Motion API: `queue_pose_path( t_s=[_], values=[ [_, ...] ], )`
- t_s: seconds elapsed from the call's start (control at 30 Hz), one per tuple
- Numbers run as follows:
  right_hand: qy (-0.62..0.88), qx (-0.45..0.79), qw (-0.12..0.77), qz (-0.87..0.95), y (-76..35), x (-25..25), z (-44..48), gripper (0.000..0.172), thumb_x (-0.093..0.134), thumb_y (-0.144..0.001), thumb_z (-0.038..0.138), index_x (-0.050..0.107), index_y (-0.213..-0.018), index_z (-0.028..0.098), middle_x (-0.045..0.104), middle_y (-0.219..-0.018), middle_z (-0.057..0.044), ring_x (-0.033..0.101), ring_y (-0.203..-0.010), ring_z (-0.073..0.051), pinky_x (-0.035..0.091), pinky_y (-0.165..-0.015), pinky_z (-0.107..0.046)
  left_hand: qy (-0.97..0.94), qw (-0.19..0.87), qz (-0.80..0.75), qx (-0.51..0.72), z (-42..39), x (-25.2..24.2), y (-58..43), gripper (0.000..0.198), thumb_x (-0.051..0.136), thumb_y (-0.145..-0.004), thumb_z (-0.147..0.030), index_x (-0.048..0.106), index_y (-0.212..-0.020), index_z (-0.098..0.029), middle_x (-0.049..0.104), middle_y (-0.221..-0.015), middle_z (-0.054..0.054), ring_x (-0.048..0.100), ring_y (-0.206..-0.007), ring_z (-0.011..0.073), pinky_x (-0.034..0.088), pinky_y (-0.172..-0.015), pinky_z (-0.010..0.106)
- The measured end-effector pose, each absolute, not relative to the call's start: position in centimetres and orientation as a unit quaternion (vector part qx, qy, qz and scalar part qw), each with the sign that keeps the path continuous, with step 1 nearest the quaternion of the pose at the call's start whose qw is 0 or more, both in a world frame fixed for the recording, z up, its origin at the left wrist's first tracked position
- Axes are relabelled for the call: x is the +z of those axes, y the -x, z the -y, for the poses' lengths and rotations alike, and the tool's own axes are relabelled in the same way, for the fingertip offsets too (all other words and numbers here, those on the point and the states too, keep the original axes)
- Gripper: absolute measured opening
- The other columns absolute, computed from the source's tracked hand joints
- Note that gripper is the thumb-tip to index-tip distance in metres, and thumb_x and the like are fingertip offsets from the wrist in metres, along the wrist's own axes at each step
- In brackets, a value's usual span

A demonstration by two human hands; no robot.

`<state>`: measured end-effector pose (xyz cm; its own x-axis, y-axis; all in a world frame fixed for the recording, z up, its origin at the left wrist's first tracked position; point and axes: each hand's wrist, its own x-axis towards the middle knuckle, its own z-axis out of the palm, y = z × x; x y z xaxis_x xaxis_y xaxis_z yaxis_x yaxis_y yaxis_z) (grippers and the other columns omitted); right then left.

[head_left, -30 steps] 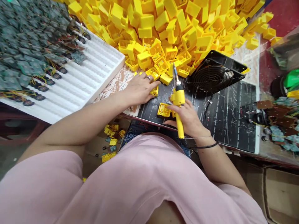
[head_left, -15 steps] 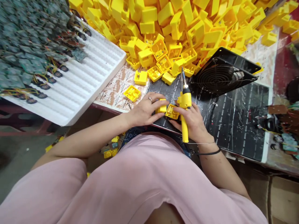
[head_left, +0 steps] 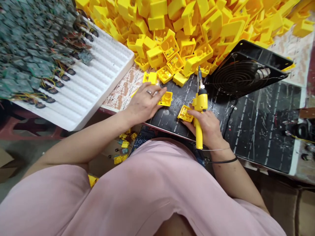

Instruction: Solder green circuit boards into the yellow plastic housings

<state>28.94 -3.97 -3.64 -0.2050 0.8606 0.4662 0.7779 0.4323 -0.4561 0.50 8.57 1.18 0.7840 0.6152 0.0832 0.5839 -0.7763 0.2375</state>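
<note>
My right hand (head_left: 208, 126) is wrapped round a yellow soldering gun (head_left: 199, 131), its metal tip pointing away from me. The thumb and fingers of that hand also pinch a small yellow plastic housing (head_left: 185, 113), its open side up. My left hand (head_left: 145, 101), a ring on one finger, grips the left edge of another yellow housing (head_left: 167, 99) over the black mat; its hollow with a round recess faces up. Part of this housing is hidden by the fingers. Just beyond the left hand lies a yellow housing (head_left: 150, 77).
A big heap of yellow housings (head_left: 157, 23) covers the table's far side. At left, a white foam tray (head_left: 108, 62) bears green circuit boards (head_left: 36, 68) with wired round parts. A black fan (head_left: 246, 72) leans beyond my right hand on the black mat (head_left: 261, 131).
My left hand has moved left and away from me, and a housing in its fingers now shows its open side. The right hand keeps the soldering gun and housing, nearly in place.
</note>
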Motion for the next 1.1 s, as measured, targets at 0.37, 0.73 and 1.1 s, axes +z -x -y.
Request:
queue_pose_path(
  t_s=[0.37, 0.73, 1.1],
  values=[
    [0.524, 0.056, 0.313, 0.79, -29.6, -3.0, 3.7, 0.032, 0.074, -0.109, 0.038, 0.068, -0.137, 0.026, 0.082, -0.114, -0.007, 0.076, -0.093, -0.022, 0.057, -0.085, -0.033, -0.965, 0.029, -0.228, 0.124, -6.8, 5.2, 1.0, 0.047, 0.066, -0.109, -0.041, 0.068, -0.148, -0.015, 0.08, -0.116, 0.012, 0.071, -0.111, 0.0304, 0.045, -0.123, 0.057],
    [0.494, 0.073, 0.308, 0.81, -30.2, -2.8, 3.7, 0.043, 0.078, -0.106, 0.032, 0.061, -0.145, 0.028, 0.082, -0.125, -0.007, 0.079, -0.097, -0.024, 0.058, -0.091, -0.038, -0.918, 0.133, -0.374, -0.019, -8.5, 4.3, 3.2, 0.076, 0.06, -0.107, -0.058, 0.049, -0.173, -0.02, 0.05, -0.176, 0.022, 0.052, -0.157, 0.0437, 0.04, -0.131, 0.063],
    [0.479, 0.112, 0.29, 0.821, -31.2, -1.8, 4.0, 0.065, 0.08, -0.103, 0.029, 0.052, -0.161, 0.028, 0.081, -0.128, -0.01, 0.079, -0.101, -0.027, 0.06, -0.107, -0.046, -0.928, 0.188, -0.304, -0.11, -9.8, 4.9, 1.1, 0.054, 0.068, -0.105, -0.038, 0.069, -0.151, -0.009, 0.073, -0.141, 0.024, 0.074, -0.117, 0.0346, 0.059, -0.102, 0.046]
  ],
)
